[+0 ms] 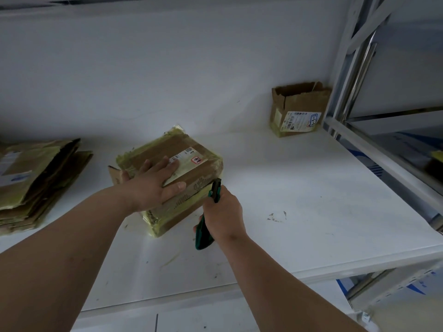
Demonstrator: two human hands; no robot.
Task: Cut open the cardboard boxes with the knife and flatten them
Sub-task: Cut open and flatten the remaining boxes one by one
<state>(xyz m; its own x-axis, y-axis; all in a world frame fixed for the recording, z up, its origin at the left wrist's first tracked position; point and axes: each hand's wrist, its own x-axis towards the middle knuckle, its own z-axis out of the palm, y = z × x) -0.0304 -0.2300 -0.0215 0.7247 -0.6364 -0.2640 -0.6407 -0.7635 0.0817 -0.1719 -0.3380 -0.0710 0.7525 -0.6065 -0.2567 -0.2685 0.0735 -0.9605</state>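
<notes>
Nearest me, the right hand (221, 212) is wrapped tight round the green knife (208, 216), its tip set against the near right corner of the taped box (172, 178), low on the side where a seam seems to run. The left hand (153, 180) lies flat on the box's top, fingers straight and spread across the label, pressing it down onto the white table (299, 200) without curling round anything. The box sits near the middle of the table, turned cornerwise to the person. It looks light and hollow, stiff at the edges but likely to give under a firm push, and the yellowish tape wrapped over it looks glossy and slick, so a flat palm on the top panel seems a sounder hold than a pinch at the side. I cannot tell whether anything is inside it. To the left a stack of flattened cardboard (36, 178) rests at the table's edge. Farther back on the right, against the wall by the metal rack (354, 75), a smaller box (297, 111) stands with its top torn open; its inside is hidden from here.
</notes>
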